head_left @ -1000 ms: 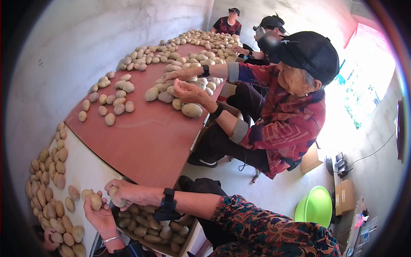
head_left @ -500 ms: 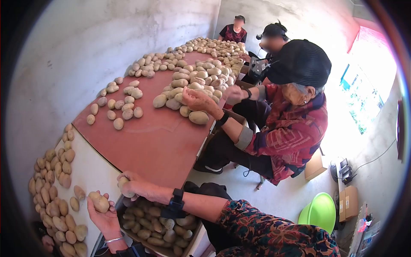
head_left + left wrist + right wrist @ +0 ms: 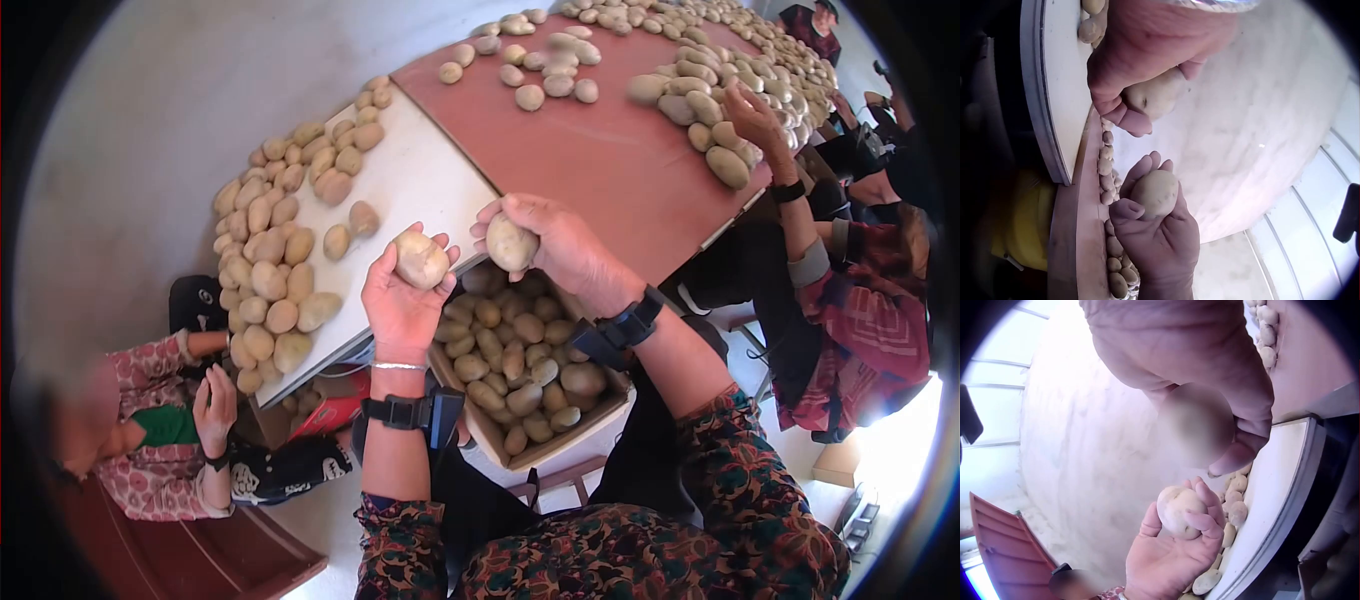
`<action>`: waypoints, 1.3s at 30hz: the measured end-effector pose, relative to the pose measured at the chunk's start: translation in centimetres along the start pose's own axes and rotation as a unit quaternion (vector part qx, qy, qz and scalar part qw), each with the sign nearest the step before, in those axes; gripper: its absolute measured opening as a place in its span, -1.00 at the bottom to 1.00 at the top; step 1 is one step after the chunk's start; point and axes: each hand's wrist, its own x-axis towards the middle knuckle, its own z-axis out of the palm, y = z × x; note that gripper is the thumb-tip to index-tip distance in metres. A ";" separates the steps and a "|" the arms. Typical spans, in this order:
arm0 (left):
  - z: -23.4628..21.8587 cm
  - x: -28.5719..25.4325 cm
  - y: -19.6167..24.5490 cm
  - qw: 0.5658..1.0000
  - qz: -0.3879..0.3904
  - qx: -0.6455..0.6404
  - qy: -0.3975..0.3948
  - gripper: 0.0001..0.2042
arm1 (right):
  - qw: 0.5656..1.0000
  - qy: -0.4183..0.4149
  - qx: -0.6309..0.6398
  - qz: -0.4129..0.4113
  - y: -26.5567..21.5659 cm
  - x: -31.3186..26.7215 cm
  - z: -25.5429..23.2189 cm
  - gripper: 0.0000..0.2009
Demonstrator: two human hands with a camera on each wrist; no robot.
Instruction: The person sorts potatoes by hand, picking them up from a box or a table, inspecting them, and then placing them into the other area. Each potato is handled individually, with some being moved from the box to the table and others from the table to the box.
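Observation:
In the head view, my left hand (image 3: 405,315) holds a pale yellow-brown potato (image 3: 422,260), palm up with fingers curled around its sides. A second potato (image 3: 512,243) is gripped by my right hand (image 3: 575,255), just to the right and a little higher. Both hands are above the near rim of the white tabletop (image 3: 395,190) and a cardboard box (image 3: 490,435) full of potatoes. The left wrist view shows a small dark spot on the left hand's potato (image 3: 1155,95). In the right wrist view, the right hand's potato (image 3: 1196,425) is blurred.
Potatoes (image 3: 268,245) are heaped along the white tabletop's left side. More cover parts of the red tabletop (image 3: 590,150). A person in a pink patterned top (image 3: 160,370) sits at left; another, in a red patterned shirt (image 3: 850,330), works at right.
The head view has swung left and down, bringing my lap and the person at left into view. Both hands keep their potatoes, still close together.

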 end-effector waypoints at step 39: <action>-7.5 -6.0 -8.3 0.577 -0.415 0.689 -0.141 -0.61 | 0.998 -0.026 0.059 -0.028 -3.0 -3.8 -0.4 -0.64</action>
